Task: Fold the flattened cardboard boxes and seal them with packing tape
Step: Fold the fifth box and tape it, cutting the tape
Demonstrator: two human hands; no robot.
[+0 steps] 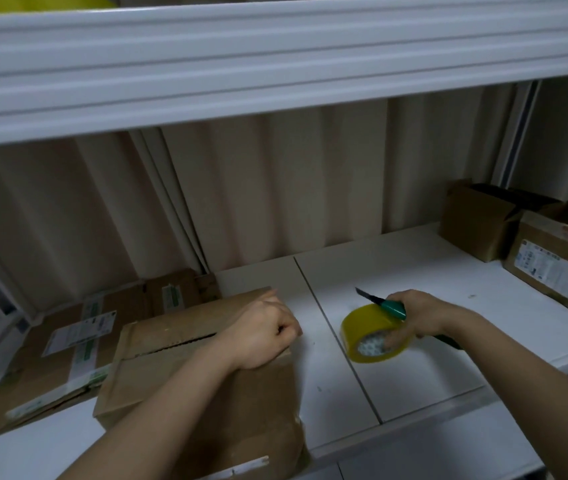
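A folded-up brown cardboard box (185, 386) stands on the white shelf (414, 358), its top flaps closed with a gap along the seam. My left hand (265, 332) rests on the box's top right corner with curled fingers; whether it pinches a tape end cannot be seen. To the right, my right hand (414, 318) grips a yellow roll of packing tape (369, 336), fingers in its core. The same hand holds a green utility knife (388, 304) with its blade out, pointing up-left.
Flattened cardboard boxes (57, 355) with white and green labels lie at the left behind the box. Two more brown boxes (545, 258) stand at the back right. A white shelf beam (275, 64) runs overhead. A corrugated beige wall closes the back.
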